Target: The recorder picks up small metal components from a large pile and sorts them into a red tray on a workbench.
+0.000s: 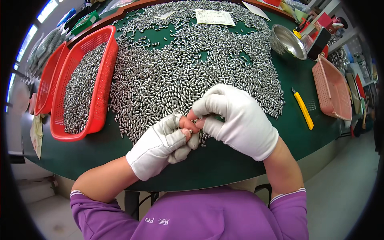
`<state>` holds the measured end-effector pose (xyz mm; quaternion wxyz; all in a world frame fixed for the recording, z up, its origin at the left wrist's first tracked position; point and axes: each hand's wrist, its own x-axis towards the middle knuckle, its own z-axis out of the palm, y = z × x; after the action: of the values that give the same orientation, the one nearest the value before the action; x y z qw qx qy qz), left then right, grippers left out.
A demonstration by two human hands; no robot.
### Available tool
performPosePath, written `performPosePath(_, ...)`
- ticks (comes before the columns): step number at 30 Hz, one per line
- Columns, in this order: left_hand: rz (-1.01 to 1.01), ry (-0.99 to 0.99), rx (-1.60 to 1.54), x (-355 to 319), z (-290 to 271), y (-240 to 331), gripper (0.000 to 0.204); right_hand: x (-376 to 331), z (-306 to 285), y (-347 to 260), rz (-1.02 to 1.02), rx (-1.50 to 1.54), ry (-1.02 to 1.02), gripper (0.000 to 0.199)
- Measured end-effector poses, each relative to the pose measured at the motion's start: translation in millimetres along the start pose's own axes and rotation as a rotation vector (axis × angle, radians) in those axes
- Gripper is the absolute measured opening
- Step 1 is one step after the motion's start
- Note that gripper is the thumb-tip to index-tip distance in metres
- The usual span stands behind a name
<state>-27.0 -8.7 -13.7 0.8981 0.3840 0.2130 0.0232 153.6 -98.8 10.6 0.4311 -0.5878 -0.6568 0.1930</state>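
A wide spread of small silver metal parts (192, 68) covers most of the green table. Over its near edge my two hands meet, both in white gloves with bare thumb and finger tips. My left hand (160, 146) is closed, its thumb and forefinger pinching a small metal part (191, 131) that barely shows. My right hand (236, 120) curls in from the right, its thumb and forefinger tips touching my left fingertips. Whether those right fingers also grip something is hidden.
To the left stands a red perforated basket (106, 88) with more metal parts, beside another red basket (50, 80). On the right are a steel bowl (288, 42), a yellow utility knife (304, 110) and a pink basket (332, 90). A paper slip (215, 17) lies at the back.
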Motion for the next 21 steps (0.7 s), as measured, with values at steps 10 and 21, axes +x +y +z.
performPosePath(10, 0.014, 0.015, -0.043, -0.9, -0.9, -0.3, 0.017, 0.0, 3.1, -3.4, 0.016, 0.099, -0.029, 0.012)
performPosePath(21, 0.039, -0.049, -0.132, 0.9, -1.8, 1.5, 0.019, 2.2, 3.4, -0.7, -0.146, -0.053, 0.015, 0.015)
